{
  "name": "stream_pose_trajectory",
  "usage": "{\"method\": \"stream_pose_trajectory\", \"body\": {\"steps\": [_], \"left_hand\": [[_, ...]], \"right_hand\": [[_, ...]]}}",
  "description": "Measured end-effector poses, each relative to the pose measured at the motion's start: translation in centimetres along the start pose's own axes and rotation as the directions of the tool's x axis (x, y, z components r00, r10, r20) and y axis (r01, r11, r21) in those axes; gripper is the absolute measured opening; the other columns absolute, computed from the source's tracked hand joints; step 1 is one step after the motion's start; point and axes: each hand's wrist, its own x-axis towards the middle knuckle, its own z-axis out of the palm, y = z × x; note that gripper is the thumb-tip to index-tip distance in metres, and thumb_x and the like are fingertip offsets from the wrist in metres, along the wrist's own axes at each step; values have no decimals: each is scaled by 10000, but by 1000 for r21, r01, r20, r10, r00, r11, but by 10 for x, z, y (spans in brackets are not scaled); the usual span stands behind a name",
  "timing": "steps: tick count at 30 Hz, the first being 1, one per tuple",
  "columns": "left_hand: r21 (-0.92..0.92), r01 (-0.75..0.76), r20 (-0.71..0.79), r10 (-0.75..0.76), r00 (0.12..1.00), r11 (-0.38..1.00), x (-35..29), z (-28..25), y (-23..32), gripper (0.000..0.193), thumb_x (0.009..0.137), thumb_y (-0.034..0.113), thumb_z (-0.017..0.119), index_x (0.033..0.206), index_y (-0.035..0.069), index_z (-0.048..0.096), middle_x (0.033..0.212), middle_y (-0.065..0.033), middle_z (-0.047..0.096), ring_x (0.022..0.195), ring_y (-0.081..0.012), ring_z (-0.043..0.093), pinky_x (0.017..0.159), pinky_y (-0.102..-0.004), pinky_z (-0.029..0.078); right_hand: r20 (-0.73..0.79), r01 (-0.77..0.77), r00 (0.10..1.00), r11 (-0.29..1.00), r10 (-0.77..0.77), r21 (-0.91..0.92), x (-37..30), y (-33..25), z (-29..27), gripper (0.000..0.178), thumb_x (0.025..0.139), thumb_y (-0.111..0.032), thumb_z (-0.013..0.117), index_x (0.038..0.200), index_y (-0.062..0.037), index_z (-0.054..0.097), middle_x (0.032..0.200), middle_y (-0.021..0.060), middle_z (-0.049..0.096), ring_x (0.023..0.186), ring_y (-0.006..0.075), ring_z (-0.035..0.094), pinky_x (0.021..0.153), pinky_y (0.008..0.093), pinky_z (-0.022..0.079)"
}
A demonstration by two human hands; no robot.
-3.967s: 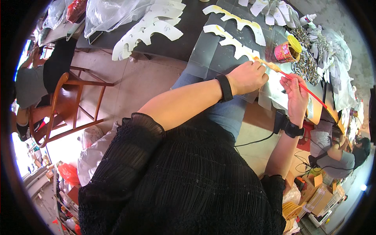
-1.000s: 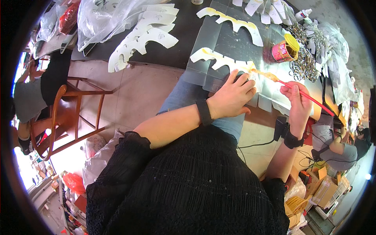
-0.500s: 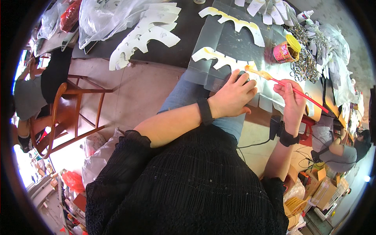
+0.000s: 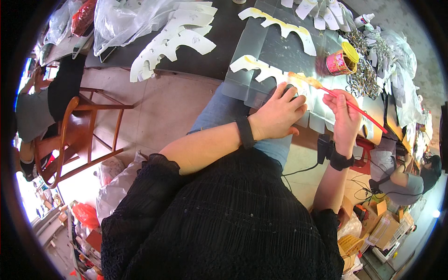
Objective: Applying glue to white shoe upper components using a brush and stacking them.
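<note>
A long-handled brush with a red handle and yellowish bristles is pinched in my right hand. The bristle end touches the white curved, notched cut-out piece, whose edge carries a yellow-brown coating. My left hand lies with fingers spread at the near edge of that piece; its fingertips touch it or the sheet beside it. Farther off, a second white cut-out piece with the same coating rests on the clear sheet. A small pink-and-yellow tin with its yellow lid raised stands right of the pieces.
Overlapping white cut-out pieces lie at the table's left, beside a clear plastic bag. Metal rings are heaped right of the tin. A wooden chair is at left; a person sits at far right near cardboard boxes.
My right hand has shifted slightly left, and the brush tip has moved left along the near white piece. My left hand stays in place.
</note>
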Motion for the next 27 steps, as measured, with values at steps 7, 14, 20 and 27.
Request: {"method": "stream_pose_trajectory", "body": {"steps": [7,14,20,27], "left_hand": [[37,24,32,-25,999,999,-4,-1,1,631,622,413,706,1108,55,521,1130,-66,436,1127,-258,360,996,-503,228],[72,40,39,-43,998,997,-7,-3,2,649,636,425,694,1143,66,507,1179,-61,425,1187,-243,331,993,-539,216],[79,39,71,-45,996,996,-8,-3,3,676,633,418,697,1171,69,484,1196,-65,420,1188,-247,330,994,-537,218],[91,31,76,-38,996,995,-7,-4,2,677,635,424,694,1173,67,491,1209,-69,415,1190,-251,329,995,-534,212]], "right_hand": [[-50,-37,998,992,31,-124,-2,-8,-17,222,914,-137,462,977,60,543,836,109,601,754,172,613,714,279,515],[26,-10,1000,997,12,-73,3,1,-6,231,916,-145,461,979,62,543,850,113,603,771,165,611,735,283,511],[60,11,998,999,-8,-45,1,-5,2,214,917,-119,448,990,62,537,848,120,605,789,177,615,764,286,505],[37,34,999,984,-28,-174,-1,-6,-1,186,908,-76,448,1003,58,535,877,113,605,814,164,605,776,280,495]]}}
